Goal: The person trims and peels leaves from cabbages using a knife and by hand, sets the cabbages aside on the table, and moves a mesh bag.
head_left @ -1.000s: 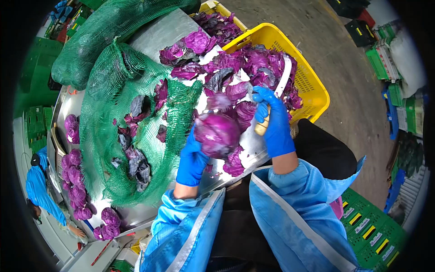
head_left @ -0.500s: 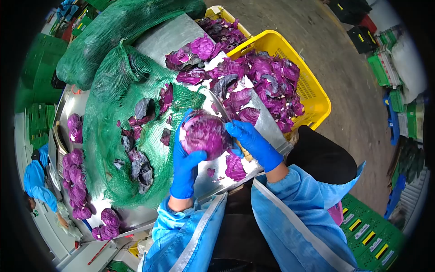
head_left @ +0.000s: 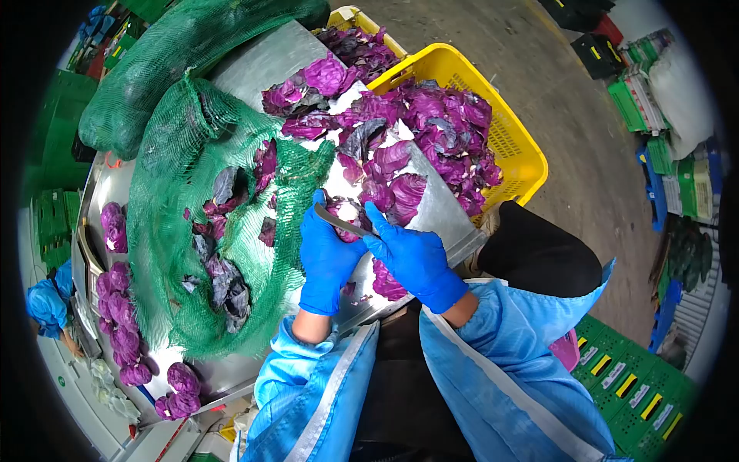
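Observation:
My left hand (head_left: 326, 260), in a blue glove, is closed around a red cabbage (head_left: 348, 209); the hands cover most of it, and a pale patch shows on top. My right hand (head_left: 416, 260), also gloved, grips a knife (head_left: 339, 223). Its blade lies across the near side of the cabbage, pointing left toward my left fingers; the handle is hidden in my palm. Loose purple leaves (head_left: 406, 196) lie just beyond my hands on the metal table (head_left: 448, 202). Another leaf piece (head_left: 387, 281) sits below my right hand.
A yellow crate (head_left: 523, 150) heaped with leaves stands beyond the table's right edge, with a second yellow crate (head_left: 362, 19) behind. Green netting (head_left: 173, 254) with leaf scraps covers the table's left part. Several peeled cabbages (head_left: 123, 308) line the left edge. A full net sack (head_left: 154, 85) lies at the back.
My right hand has brought the knife across the cabbage, its blade now lying flatter and pointing left. The cabbage has turned and sits lower between my hands. A leaf has appeared beyond them.

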The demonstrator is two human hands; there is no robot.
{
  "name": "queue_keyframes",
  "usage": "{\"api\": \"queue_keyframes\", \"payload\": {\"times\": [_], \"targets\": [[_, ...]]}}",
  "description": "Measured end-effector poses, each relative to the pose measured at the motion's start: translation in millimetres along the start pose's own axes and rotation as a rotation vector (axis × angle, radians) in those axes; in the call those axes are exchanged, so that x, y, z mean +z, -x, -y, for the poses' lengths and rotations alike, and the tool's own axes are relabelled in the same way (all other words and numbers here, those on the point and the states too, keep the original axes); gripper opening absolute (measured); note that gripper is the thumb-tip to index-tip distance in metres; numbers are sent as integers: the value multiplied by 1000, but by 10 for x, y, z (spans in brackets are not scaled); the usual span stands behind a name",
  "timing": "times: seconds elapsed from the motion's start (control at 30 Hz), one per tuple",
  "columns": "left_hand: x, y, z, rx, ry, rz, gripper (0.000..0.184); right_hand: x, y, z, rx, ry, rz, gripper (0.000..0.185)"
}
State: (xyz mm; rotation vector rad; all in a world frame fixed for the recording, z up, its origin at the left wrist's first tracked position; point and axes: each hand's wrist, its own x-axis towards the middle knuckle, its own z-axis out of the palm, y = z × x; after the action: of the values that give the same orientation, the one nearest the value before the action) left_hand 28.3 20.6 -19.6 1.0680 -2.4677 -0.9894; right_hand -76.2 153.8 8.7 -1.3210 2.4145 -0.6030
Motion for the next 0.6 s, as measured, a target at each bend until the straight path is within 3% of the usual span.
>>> {"api": "queue_keyframes", "payload": {"times": [0.27,0.4,0.53,0.6], "targets": [[-26,-88,-190,-113,-90,74,106,134,-122,-134,-18,28,-36,57],[-10,-65,-296,-146,-138,97,104,244,-225,-186,11,-110,-113,51],[51,25,-195,-20,-45,-54,103,193,-269,-151,49,-179,-49,47],[35,20,-187,-23,-38,-32,104,195,-250,-145,54,-162,-24,48]]}}
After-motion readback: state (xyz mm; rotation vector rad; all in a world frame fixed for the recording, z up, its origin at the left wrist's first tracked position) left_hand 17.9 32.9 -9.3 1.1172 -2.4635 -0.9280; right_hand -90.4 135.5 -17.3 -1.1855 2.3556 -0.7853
